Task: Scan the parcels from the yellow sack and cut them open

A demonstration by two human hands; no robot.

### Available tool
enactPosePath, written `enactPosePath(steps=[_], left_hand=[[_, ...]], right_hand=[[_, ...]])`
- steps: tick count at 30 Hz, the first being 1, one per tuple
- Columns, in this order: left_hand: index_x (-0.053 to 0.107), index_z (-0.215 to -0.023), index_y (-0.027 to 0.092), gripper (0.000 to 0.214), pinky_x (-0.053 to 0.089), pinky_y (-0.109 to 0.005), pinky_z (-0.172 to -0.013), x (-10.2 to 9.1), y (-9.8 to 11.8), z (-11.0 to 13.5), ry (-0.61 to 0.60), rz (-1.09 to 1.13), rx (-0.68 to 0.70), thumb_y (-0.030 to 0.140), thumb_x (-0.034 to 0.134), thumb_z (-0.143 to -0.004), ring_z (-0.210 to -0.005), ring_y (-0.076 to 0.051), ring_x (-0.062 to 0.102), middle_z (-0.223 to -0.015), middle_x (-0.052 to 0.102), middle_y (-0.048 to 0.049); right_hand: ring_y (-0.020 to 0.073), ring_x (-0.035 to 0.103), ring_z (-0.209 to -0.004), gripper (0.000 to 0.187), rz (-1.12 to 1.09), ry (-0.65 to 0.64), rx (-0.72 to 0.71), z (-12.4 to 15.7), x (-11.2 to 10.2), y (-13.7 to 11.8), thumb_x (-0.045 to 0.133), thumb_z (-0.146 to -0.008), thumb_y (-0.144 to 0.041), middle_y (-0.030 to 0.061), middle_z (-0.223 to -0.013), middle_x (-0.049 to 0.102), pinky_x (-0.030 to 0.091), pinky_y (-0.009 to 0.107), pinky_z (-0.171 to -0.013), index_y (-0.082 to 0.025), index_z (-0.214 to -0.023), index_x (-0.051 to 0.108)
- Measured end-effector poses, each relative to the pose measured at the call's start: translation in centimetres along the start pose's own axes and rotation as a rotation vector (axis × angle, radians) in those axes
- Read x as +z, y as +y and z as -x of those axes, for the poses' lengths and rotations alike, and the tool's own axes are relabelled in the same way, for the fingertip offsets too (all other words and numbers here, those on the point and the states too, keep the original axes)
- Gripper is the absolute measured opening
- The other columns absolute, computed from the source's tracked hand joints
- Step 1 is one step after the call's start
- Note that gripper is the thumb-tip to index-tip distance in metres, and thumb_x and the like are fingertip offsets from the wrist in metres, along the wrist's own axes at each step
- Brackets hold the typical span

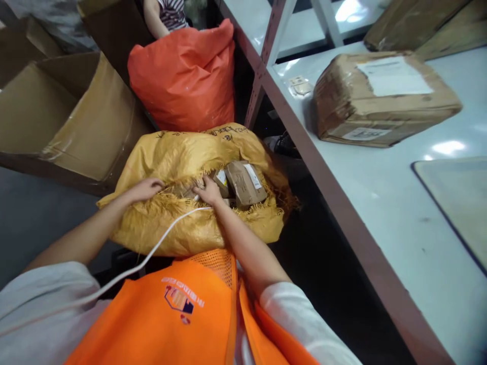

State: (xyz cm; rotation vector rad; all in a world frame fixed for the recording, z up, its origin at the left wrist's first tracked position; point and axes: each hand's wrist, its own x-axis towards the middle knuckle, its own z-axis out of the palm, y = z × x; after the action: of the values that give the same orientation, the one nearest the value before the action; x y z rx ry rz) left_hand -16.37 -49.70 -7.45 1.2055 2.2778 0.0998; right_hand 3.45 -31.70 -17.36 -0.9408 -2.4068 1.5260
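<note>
In front of me a yellow woven sack [163, 152] lies with a frayed opening across its top. My left hand [147, 188] is closed at the left end of the opening, its fingers gripping the torn edge. Inside the opening, my right hand [208, 191] has its thumb and fingers bent down onto the contents beside a clear-wrapped item [184, 191]. What its fingertips hold is too small to make out. A brown parcel [247, 185] with a white label shows just right of that hand, with another labelled package [221, 177] partly under it. A white cable [167, 230] runs across the sack's near side.
A full red sack [186, 81] stands behind the yellow one, with another person's arm [155, 17] above it. Large open cartons [91, 121] are at left. On the right, a white table [342, 167] carries a taped box [384, 101] and a flat mat [456, 197].
</note>
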Motion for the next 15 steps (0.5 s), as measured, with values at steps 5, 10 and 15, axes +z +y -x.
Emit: enactPosePath(steps=[5, 10, 15], left_hand=[[0.038, -0.161, 0.014, 0.082, 0.026, -0.062, -0.124, -3.1, -2.5, -1.2, 0.4, -0.153, -0.324, 0.056, 0.057, -0.092, -0.158, -0.049, 0.018, -0.171, 0.019, -0.0243], [0.056, -0.146, 0.01, 0.063, 0.031, -0.063, -0.117, -4.8, 0.9, -6.0, 0.603, -0.193, -0.348, 0.048, 0.055, -0.095, -0.153, -0.05, 0.023, -0.166, 0.027, -0.0278], [0.068, -0.127, 0.003, 0.055, 0.04, -0.044, -0.111, -5.4, 4.9, -12.9, 0.36, -0.044, -0.221, 0.047, 0.063, -0.094, -0.132, -0.036, 0.056, -0.137, 0.062, -0.0299]], right_hand=[[0.0296, 0.043, -0.15, 0.082, -0.087, 0.076, -0.113, 2.9, 0.4, 1.3, 0.071, -0.086, -0.044, 0.0133, -0.162, 0.047, 0.033, 0.044, -0.125, -0.015, -0.159, 0.046], [0.0293, 0.038, -0.153, 0.072, -0.142, 0.154, -0.23, 7.1, 1.4, 2.6, 0.063, -0.091, -0.044, 0.0141, -0.16, 0.049, 0.029, 0.048, -0.127, -0.015, -0.156, 0.052], [0.0297, 0.037, -0.154, 0.068, -0.134, 0.17, -0.279, 12.0, 2.1, 4.3, 0.06, -0.095, -0.044, 0.0141, -0.162, 0.045, 0.03, 0.056, -0.127, -0.022, -0.158, 0.049]])
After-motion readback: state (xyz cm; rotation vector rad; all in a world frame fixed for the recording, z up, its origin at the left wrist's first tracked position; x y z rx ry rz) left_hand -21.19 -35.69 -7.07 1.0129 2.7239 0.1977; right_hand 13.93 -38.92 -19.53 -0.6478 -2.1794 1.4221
